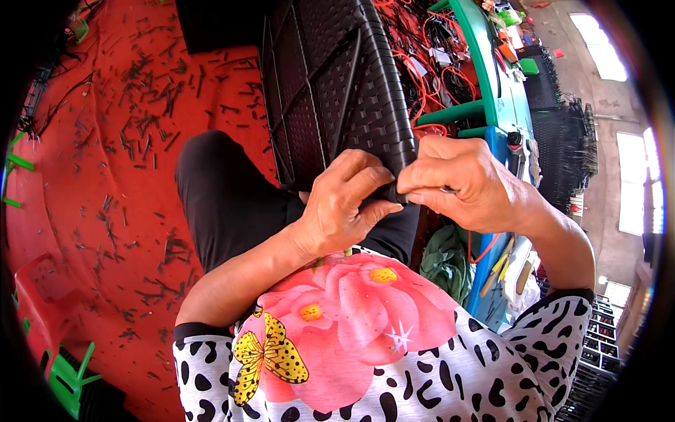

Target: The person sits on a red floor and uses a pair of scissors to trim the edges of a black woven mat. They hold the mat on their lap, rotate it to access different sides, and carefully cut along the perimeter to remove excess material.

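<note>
A black woven wicker frame (380,105) with thin rods across one side stands tilted in front of me, its near corner close to my lap. My left hand (344,200) is closed at that near corner, thumb and bent fingers on the weave. Right beside it, my right hand (467,183) pinches at the corner's edge, thumb against curled fingers. A small dark tip of something shows between those fingers, too little to name. The two hands almost meet at the fingertips, and they hide the corner itself.
Dark strip scraps (169,98) litter the red floor covering (91,211) at left. A pink-red plastic chair (46,302) and a green stool (70,383) stand lower left. At right are a green-legged blue table (517,105), a dark green bag (448,264) and stacked black woven pieces (562,141).
</note>
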Available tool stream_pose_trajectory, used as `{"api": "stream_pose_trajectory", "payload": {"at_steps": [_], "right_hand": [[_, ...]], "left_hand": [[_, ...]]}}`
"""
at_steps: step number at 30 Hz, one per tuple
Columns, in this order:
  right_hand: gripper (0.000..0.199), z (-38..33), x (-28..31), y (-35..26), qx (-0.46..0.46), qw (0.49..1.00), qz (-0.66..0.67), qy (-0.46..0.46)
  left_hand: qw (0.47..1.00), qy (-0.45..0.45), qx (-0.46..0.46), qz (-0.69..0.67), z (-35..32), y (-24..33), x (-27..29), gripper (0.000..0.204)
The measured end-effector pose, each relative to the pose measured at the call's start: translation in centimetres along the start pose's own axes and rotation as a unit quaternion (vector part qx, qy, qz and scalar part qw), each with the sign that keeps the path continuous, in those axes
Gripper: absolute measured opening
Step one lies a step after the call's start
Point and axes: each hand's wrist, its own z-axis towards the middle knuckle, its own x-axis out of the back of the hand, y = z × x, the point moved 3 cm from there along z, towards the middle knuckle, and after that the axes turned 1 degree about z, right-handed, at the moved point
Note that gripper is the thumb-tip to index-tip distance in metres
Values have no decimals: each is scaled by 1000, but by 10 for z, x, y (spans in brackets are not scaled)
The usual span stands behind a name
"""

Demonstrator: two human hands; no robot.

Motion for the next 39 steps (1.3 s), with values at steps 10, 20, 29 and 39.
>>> {"api": "stream_pose_trajectory", "payload": {"at_steps": [10, 20, 29, 39], "right_hand": [[23, 0, 0, -8, -21, 999, 23, -8], [24, -19, -13, 12, -65, 975, 193, 84], [13, -16, -24, 22, -39, 953, 275, 120], [13, -12, -20, 10, 68, 981, 92, 155]], "left_hand": [[996, 77, -29, -17, -2, 5, -10, 41], [994, 108, -23, -24, -3, 13, -5, 36], [992, 104, 33, -62, -5, 19, 0, 33], [990, 115, 43, -69, -8, 17, -5, 27]]}}
